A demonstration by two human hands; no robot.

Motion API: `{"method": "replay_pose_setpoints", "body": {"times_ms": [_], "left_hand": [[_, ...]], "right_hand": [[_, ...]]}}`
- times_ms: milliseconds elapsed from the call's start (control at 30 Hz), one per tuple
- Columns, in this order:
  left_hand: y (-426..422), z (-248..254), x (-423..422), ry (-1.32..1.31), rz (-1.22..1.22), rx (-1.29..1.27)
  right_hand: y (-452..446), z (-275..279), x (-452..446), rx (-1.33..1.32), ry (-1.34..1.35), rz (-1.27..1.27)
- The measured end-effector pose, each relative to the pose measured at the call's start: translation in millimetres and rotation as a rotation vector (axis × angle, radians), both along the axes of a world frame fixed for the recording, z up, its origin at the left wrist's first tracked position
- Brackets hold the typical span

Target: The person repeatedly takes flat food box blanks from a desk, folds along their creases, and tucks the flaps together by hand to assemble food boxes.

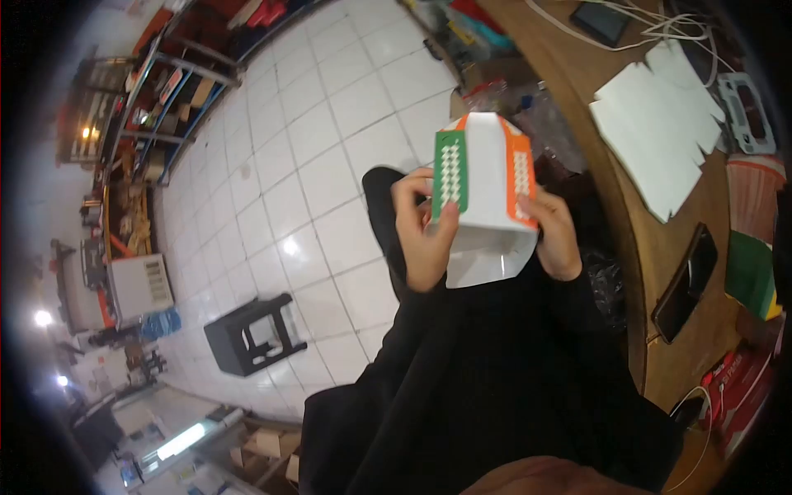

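Note:
A folded paper box (488,177) is held up in front of my lap. It is white, with a green patterned panel on its left and an orange one on its right. The end facing me is open and shows a white inside. My left hand (422,235) grips the green side, thumb on the outer face and fingers partly hidden behind. On the orange side, my right hand (557,231) has its thumb and fingers closed on the edge near the open end.
To my right, a wooden desk (577,49) carries flat white card (660,124), a dark phone (686,282), cables (660,31) and a stack of orange and green printed card (752,239). A black stool (252,337) lies on the white tiled floor (289,157). Shelving (169,107) stands beyond.

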State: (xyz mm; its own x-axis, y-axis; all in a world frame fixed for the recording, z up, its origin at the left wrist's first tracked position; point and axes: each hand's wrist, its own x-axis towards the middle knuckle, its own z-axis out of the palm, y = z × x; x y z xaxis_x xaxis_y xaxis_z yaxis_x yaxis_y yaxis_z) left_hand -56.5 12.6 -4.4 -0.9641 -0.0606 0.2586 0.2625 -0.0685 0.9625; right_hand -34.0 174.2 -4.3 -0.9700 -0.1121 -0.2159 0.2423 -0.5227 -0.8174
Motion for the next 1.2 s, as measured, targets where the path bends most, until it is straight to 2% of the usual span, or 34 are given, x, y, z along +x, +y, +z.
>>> {"method": "replay_pose_setpoints", "body": {"times_ms": [33, 100, 133, 200, 233, 300, 367, 400, 433, 500, 567, 633, 700, 767, 800, 833, 900, 933, 1000, 1167, 1200], "left_hand": [[11.5, 13.1, 0.0, 0.084, 0.076, 0.127], [8.1, 5.3, 6.7, 0.079, 0.106, 0.131], [4.7, 24.4, 8.2, 0.112, -0.040, -0.028], [24.9, 37.3, 10.2, 0.152, -0.114, 0.111], [30.0, 39.7, 10.9, 0.170, -0.176, 0.069], [41.0, 56.5, 8.7, 0.076, -0.387, -0.088], [60.9, 63.2, 14.8, 0.098, -0.493, 0.080], [57.1, 61.9, 9.7, 0.086, -0.660, 0.090], [57.1, 61.1, 8.2, 0.094, -0.701, 0.125], [51.7, 60.0, 4.8, 0.037, -0.783, 0.121], [47.5, 54.5, -0.7, 0.023, -0.799, 0.101], [48.5, 53.4, -2.9, 0.002, -0.806, 0.074], [50.9, 53.8, -2.9, -0.024, -0.776, 0.044], [50.7, 52.0, -3.3, -0.034, -0.796, 0.018], [50.9, 51.4, -4.0, -0.043, -0.812, -0.013], [50.3, 51.5, -3.8, -0.043, -0.808, -0.016], [48.5, 51.7, -2.6, -0.068, -0.805, -0.016], [47.7, 51.6, -1.3, -0.070, -0.803, -0.020], [46.6, 51.1, 1.5, -0.092, -0.771, -0.012], [42.2, 44.5, 3.3, -0.135, -0.784, 0.014], [41.8, 43.7, 4.1, -0.141, -0.783, 0.043]], "right_hand": [[5.6, 0.6, 3.8, -0.093, -0.024, 0.082], [18.0, -31.5, 23.8, -0.124, 0.008, 0.260], [21.7, -38.6, 33.5, -0.143, 0.012, 0.294], [31.4, -42.4, 50.2, -0.233, 0.041, 0.254], [36.3, -40.3, 58.2, -0.284, 0.078, 0.175], [50.7, -26.7, 74.7, -0.379, 0.207, -0.071], [72.7, -7.4, 97.3, -0.420, 0.409, -0.393], [84.7, 3.8, 110.7, -0.401, 0.507, -0.555], [99.6, 18.3, 124.8, -0.343, 0.583, -0.726], [130.8, 53.9, 154.9, -0.113, 0.659, -1.092], [166.9, 111.0, 181.5, 0.317, 0.362, -1.535], [206.8, 149.3, 196.1, 1.034, 0.162, -1.521], [259.7, 173.5, 214.7, 2.133, -0.187, -1.165], [294.8, 187.0, 217.8, 2.291, -0.195, -0.758], [325.8, 191.8, 218.1, 2.285, -0.198, -0.613], [333.3, 199.8, 203.7, 2.282, -0.193, -0.612], [334.0, 215.3, 171.8, 2.095, -0.429, -0.396], [339.7, 213.7, 158.4, 2.091, -0.427, -0.393], [352.9, 199.8, 136.6, 2.200, -0.639, -0.240], [368.4, 159.9, 143.4, 2.227, -0.589, -0.346], [363.6, 143.9, 149.1, 2.290, -0.360, -0.537]]}}
